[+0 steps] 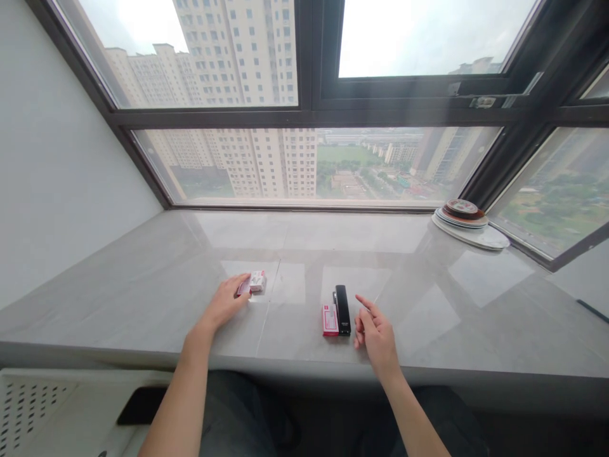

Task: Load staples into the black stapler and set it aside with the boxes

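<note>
My left hand (224,306) rests on the grey counter, thumb and fingers closed around a small pink-and-white box (244,287). Right against that box stands a second small white box (257,280) with pink markings. Near the counter's middle lies a black stapler (342,310), its long side running away from me. Touching its left side is another pink-and-white box (330,320), lying flat. My right hand (378,333) hovers just right of the stapler with the index finger stretched out and the other fingers loosely bent, holding nothing.
A stack of plates and round mats (469,225) sits in the far right corner by the window. Dark window frames (304,118) border the glossy counter (166,279) at the back. Below the front edge at left is a white perforated surface (71,412) with a black flat object (140,406).
</note>
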### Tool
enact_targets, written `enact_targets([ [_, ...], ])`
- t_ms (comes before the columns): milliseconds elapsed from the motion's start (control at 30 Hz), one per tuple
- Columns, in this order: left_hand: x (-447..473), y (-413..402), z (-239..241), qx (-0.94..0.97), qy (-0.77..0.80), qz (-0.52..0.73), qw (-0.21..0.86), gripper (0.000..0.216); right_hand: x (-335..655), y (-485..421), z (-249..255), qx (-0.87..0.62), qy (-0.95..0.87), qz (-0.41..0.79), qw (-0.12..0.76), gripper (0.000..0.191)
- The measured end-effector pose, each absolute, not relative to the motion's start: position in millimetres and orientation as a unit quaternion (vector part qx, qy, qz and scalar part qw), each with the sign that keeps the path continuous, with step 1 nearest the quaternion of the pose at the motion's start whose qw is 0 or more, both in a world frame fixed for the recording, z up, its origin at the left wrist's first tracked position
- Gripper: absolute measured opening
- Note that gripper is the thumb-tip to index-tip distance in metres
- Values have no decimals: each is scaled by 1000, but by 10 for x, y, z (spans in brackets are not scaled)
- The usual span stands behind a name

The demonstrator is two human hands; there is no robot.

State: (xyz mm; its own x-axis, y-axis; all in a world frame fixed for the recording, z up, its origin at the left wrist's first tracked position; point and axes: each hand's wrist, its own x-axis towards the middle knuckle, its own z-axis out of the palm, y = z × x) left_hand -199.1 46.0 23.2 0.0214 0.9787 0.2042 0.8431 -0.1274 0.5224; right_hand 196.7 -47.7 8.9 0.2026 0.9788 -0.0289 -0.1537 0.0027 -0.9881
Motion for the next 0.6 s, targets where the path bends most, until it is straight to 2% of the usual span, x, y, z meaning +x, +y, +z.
enact_targets([
  [100,-2072,147,169,721,637,240,128,61,1957,-471,86,-511,-405,491,578,64],
  [200,-1979,-118,274,726,629,217,174,58,1954,-455,71,-516,-413,498,562,67],
  [300,-1526,-249,479,738,581,232,254,55,1953,-437,60,-533,-428,495,536,72],
  [400,-842,-267,614,764,503,297,274,55,1947,-426,66,-556,-445,481,512,72],
  [600,-85,-194,490,793,424,315,305,64,1956,-423,84,-555,-473,462,505,65],
])
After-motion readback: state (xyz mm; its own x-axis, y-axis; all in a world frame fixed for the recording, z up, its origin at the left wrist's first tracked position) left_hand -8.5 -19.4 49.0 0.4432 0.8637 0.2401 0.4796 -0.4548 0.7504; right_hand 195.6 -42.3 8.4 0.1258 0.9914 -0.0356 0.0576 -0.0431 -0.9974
